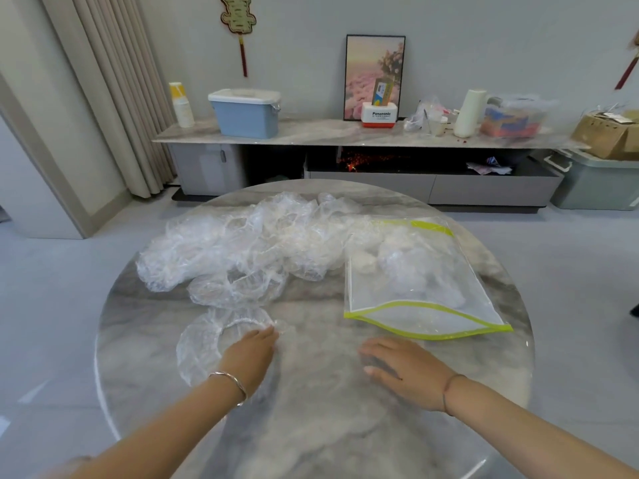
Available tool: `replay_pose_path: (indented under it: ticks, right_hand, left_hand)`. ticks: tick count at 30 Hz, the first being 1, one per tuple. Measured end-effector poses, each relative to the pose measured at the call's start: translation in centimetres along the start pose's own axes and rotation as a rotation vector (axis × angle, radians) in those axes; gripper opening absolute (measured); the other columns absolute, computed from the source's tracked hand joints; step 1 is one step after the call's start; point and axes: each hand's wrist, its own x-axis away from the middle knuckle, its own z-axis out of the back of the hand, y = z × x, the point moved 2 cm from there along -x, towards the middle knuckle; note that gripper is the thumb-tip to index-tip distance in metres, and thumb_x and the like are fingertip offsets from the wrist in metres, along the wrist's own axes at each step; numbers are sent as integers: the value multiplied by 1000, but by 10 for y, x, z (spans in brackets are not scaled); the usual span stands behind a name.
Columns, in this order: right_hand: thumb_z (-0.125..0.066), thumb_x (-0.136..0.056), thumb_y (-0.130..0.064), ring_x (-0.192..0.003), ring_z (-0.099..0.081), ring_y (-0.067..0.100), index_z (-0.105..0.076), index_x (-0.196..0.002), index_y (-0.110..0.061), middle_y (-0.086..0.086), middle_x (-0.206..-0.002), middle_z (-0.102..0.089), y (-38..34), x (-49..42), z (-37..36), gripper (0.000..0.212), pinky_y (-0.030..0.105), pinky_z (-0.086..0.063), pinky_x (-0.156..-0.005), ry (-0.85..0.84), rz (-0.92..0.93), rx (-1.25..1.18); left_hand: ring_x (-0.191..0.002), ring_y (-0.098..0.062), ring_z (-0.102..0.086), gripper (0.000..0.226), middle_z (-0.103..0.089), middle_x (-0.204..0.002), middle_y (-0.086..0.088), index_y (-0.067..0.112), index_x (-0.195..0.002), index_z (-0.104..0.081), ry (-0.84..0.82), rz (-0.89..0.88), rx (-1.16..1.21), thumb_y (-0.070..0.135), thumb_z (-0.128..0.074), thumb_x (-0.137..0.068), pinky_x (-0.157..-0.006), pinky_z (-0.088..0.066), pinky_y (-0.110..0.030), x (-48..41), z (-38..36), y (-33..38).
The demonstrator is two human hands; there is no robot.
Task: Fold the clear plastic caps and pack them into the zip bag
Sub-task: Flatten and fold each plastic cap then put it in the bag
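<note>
Clear plastic caps (pixel 242 250) lie in a loose, crumpled heap across the far left half of the round marble table (pixel 311 426), reaching to the far corner of the zip bag (pixel 415 281). One separate cap (pixel 204 344) is spread out nearer the person, just in front of the heap, with its gathered elastic rim showing as a pale arc.

Left hand (pixel 250 354): fingers straight, lying palm down on the right edge of that single cap; nothing is grasped. A silver bangle (pixel 230 383) sits on the wrist.

Right hand (pixel 404 368): flat on the bare tabletop, fingers extended and relaxed, holding nothing. It rests near the bag's closest edge without touching it. A thin dark cord (pixel 449 392) circles the wrist.

The zip bag lies flat on the right half of the table, clear with yellow-green trim. Several whitish folded bundles (pixel 404 261) are inside, toward its far end. The near trimmed edge appears parted, though the transparent film makes this uncertain.

Beyond the table stands a low sideboard (pixel 345 133) carrying a blue lidded box (pixel 245 115) and a framed picture (pixel 375 74).
</note>
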Motion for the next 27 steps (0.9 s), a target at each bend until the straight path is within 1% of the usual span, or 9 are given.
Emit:
replay_pose_path:
  ticks: [3, 5, 9, 12, 14, 17, 20, 24, 27]
  right_hand:
    - [-54, -85, -39, -138, -24, 9, -20, -149, -28, -7, -153, -24, -19, -7, -8, 73, 12, -7, -109, 104, 118, 21]
    - [-60, -75, -27, -136, -26, 11, -19, -147, -30, -4, -153, -27, -23, -9, -21, 83, 21, -13, -111, 132, 189, 50]
    - [-62, -68, -30, -108, -50, 10, -56, -116, -27, -6, -119, -61, -23, -10, -40, 48, 24, -29, -99, 190, 250, 25]
    - [-58, -81, -31, -91, -56, 7, -65, -89, -27, -12, -92, -66, -19, -9, -38, 12, 29, -39, -86, 203, 208, -43]
    - [-53, -86, -37, -88, -58, 6, -65, -83, -26, -13, -88, -66, -14, -8, -35, 17, 29, -43, -85, 253, 144, -127]
    - [-55, -78, -37, -88, -57, -1, -58, -72, -32, -14, -85, -67, -14, -3, -28, 8, 22, -41, -88, 337, 7, -431]
    - [-51, -70, -36, -98, -56, -1, -51, -65, -29, -17, -95, -66, -16, -4, -21, 9, 14, -36, -91, 429, -37, -588]
    - [-54, -71, -32, -113, -52, -2, -56, -72, -26, -21, -108, -64, -21, -6, -17, 7, 19, -35, -100, 422, 6, -557]
    - [-55, -73, -32, -133, -31, -5, -55, -120, -33, -23, -134, -47, -23, -5, -25, 48, 19, -21, -111, 269, 149, -300]
  left_hand:
    - [-121, -11, -49, 68, -49, -139, -2, 16, -137, -46, -106, -176, 167, 60, -25, -89, -108, -30, -19, 23, -8, 20]
    - [-132, -1, -32, 87, -37, -145, 8, 19, -141, -40, -203, -427, 209, 68, -9, -77, -109, -13, -5, 35, -24, 37]
    - [-123, 4, -42, 70, -47, -136, 13, 24, -134, -48, -200, -565, 332, 70, -38, -82, -105, -32, -15, 41, -34, 40]
    - [-106, 2, -47, 68, -49, -118, 15, 26, -123, -48, -167, -559, 328, 70, -58, -73, -94, -42, -20, 47, -25, 29]
    - [-107, 2, -45, 72, -45, -116, 19, 29, -122, -45, -133, -581, 274, 73, -63, -68, -96, -41, -22, 49, -21, 19]
    - [-135, 5, -17, 98, -26, -136, 26, 35, -140, -27, -167, -571, 133, 80, -60, -59, -116, -15, -23, 53, -20, 7]
    - [-137, 7, 13, 114, 1, -147, 28, 36, -146, 0, -196, -548, 10, 79, -60, -60, -115, 10, -20, 59, -24, -2]
    - [-142, -4, 7, 86, -4, -150, 23, 47, -139, 0, -142, -509, 28, 62, -51, -71, -117, 5, -25, 59, -32, -11]
    - [-142, -7, 5, 63, -11, -150, 24, 59, -131, -6, -136, -504, -4, 47, -38, -78, -117, 6, -29, 55, -34, -18]
